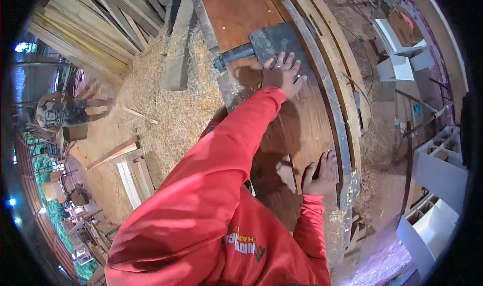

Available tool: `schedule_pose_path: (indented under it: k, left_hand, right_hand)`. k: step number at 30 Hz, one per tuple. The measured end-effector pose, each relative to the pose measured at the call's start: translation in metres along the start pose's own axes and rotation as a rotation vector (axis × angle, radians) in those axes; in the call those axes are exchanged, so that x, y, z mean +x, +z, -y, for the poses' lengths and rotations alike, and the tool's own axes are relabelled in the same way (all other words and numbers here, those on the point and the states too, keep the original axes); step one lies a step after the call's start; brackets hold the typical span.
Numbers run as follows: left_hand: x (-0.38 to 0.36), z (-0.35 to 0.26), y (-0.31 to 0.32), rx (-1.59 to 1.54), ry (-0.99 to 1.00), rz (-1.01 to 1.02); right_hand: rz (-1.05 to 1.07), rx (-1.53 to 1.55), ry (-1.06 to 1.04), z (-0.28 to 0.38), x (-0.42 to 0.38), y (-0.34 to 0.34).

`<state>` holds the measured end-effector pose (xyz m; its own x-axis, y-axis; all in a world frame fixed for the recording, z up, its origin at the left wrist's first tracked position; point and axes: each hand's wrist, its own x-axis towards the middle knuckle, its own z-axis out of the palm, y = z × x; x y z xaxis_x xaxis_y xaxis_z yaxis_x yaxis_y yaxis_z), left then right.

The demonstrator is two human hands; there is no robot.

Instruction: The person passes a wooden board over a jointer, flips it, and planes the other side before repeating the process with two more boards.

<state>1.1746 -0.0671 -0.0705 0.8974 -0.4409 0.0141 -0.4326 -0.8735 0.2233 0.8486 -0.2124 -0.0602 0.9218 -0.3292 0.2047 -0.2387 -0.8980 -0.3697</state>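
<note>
My left hand (283, 75), wearing a ring, lies with its fingers spread at the lower edge of a dark metal plate (274, 40). A thick cylindrical shaft (236, 53) sticks out from the plate's left side. Beneath is a reddish-brown wooden board (309, 117) on a long machine bed. My right hand (322, 175) rests on the nearer part of the board, thumb apart from the fingers. Along the board's right side runs a metal rail (329, 92). My left sleeve hides part of the board's near left side.
Wood shavings (151, 90) cover the floor on the left, with stacked planks (85, 29) behind. A person (65, 110) is at the far left. White boxes (440, 160) stand on the right. A thick beam (178, 47) lies beside the machine.
</note>
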Motion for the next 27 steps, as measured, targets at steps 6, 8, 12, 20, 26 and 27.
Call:
schedule_pose_path:
  k: [6,8,12,20,26,27]
  left_hand:
    - [0.017,0.013,0.005,0.016,-0.003,-0.013]
    - [0.023,0.019,0.005,0.018,-0.01,-0.017]
    - [0.031,0.026,0.0,0.042,-0.012,0.026]
    - [0.053,0.042,-0.013,0.003,-0.035,0.048]
    - [0.071,0.06,-0.021,-0.005,-0.032,-0.006]
    - [0.073,0.062,-0.023,-0.022,-0.025,-0.034]
  right_hand:
    - [0.014,0.001,0.055,0.011,0.015,0.008]
    - [0.014,0.001,0.064,0.016,0.021,0.011]
    - [0.004,0.004,0.079,0.022,0.031,0.018]
    - [0.115,-0.015,0.096,0.041,0.057,0.026]
    - [0.101,-0.071,0.095,0.054,0.072,0.041]
    - [0.074,-0.099,0.058,0.055,0.075,0.042]
